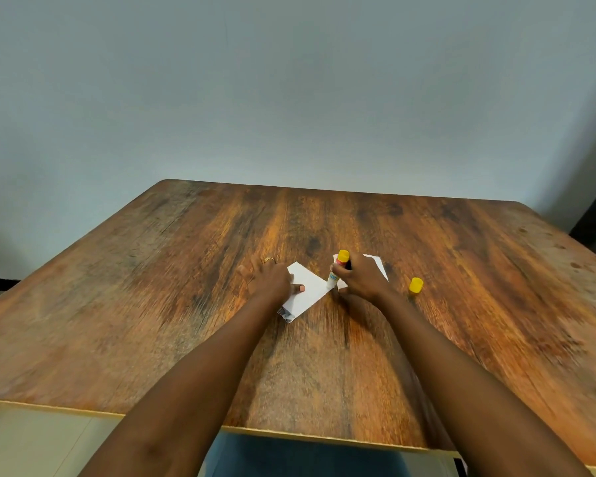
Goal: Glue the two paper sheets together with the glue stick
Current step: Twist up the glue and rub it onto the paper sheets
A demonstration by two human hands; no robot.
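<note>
You are mid-gluing: your right hand (360, 278) grips the glue stick (337, 270), tip on the left sheet (310, 287), which your flat, spread left hand (268, 280) pins. Next, lay on the second sheet (379, 265).

We saw a table (152, 304) with a wood-grain top, rust brown streaked with darker bands, worn-looking and mostly matt with a faint sheen; its near edge showed a pale, raw-looking strip. The two paper sheets (308, 287) (379, 266) were white, matt and thin, lying flat. The glue stick (338, 270) looked like smooth plastic, with a white body, a printed label and a yellow end. Its yellow cap (416, 285) was the same slightly glossy plastic. A ring (269, 259) gleamed like gold-coloured metal. The wall (289, 80) was plain and matt.
</note>
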